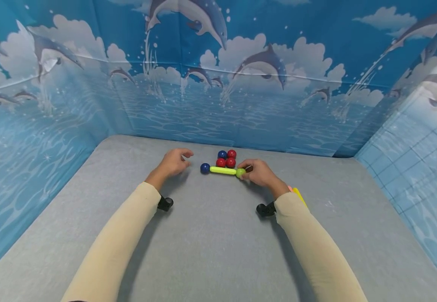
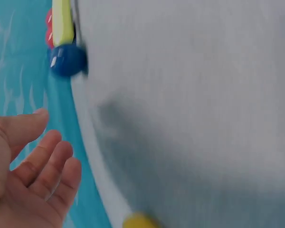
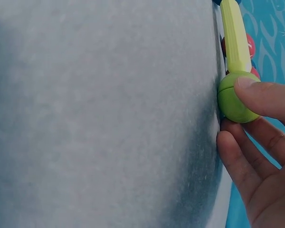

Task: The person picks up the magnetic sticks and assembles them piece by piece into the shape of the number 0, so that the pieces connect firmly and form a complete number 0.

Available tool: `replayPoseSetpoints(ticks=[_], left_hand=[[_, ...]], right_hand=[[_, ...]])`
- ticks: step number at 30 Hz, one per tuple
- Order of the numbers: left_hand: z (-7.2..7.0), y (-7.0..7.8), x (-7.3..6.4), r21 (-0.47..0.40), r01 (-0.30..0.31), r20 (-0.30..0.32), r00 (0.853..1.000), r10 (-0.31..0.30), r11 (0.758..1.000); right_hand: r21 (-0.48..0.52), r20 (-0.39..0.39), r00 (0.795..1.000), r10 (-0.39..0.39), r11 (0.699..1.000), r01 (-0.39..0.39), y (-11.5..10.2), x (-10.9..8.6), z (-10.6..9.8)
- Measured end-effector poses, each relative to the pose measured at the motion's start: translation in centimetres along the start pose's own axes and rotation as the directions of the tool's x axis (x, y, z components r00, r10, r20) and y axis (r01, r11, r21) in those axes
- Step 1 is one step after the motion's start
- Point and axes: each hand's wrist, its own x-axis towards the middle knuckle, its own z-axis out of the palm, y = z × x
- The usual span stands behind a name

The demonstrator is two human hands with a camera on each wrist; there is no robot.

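Observation:
A yellow-green rod (image 1: pixel 223 170) lies on the grey table with a dark blue ball (image 1: pixel 205 168) at its left end and a green ball (image 1: pixel 240 173) at its right end. My right hand (image 1: pixel 258 172) pinches the green ball; in the right wrist view the thumb presses on its near side and fingers sit beneath it. My left hand (image 1: pixel 174 162) hovers left of the blue ball, apart from it, fingers loosely bent and holding nothing. Just behind the rod, a blue ball (image 1: pixel 222 154) and red balls (image 1: pixel 231 162) sit close together in a small square.
Beside my right forearm, partly hidden by it, lie a yellow stick (image 1: pixel 300 197) and something pink (image 1: pixel 290 188). A blurred yellow thing (image 2: pixel 140 221) shows low in the left wrist view. Dolphin-printed curtains (image 1: pixel 211 109) close off the table's back and sides.

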Motion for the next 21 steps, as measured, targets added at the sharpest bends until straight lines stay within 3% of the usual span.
replayPoseSetpoints(ticks=[5, 9, 15, 21], left_hand=[[-3.3, -1.7, -1.6, 0.055, 0.037, 0.029, 0.999, -0.038, 0.998], [-4.9, -3.3, -2.7, 0.109, 0.055, 0.069, 0.996, -0.063, 0.992], [-5.6, -5.5, -4.1, 0.17, 0.068, 0.134, 0.987, -0.091, 0.983], [-5.6, -6.6, -5.7, 0.204, 0.046, 0.19, 0.978, -0.086, 0.978]], right_hand=[[0.007, 0.007, 1.0, 0.007, 1.0, -0.007, 0.0, 0.1, 0.0], [0.017, 0.009, 1.0, 0.005, 1.0, -0.006, -0.1, 0.0, -0.2], [0.029, 0.008, 1.0, 0.014, 0.999, -0.014, 0.0, -0.1, -0.2], [0.033, 0.006, 1.0, 0.006, 0.999, -0.007, 0.2, 0.0, -0.1]])
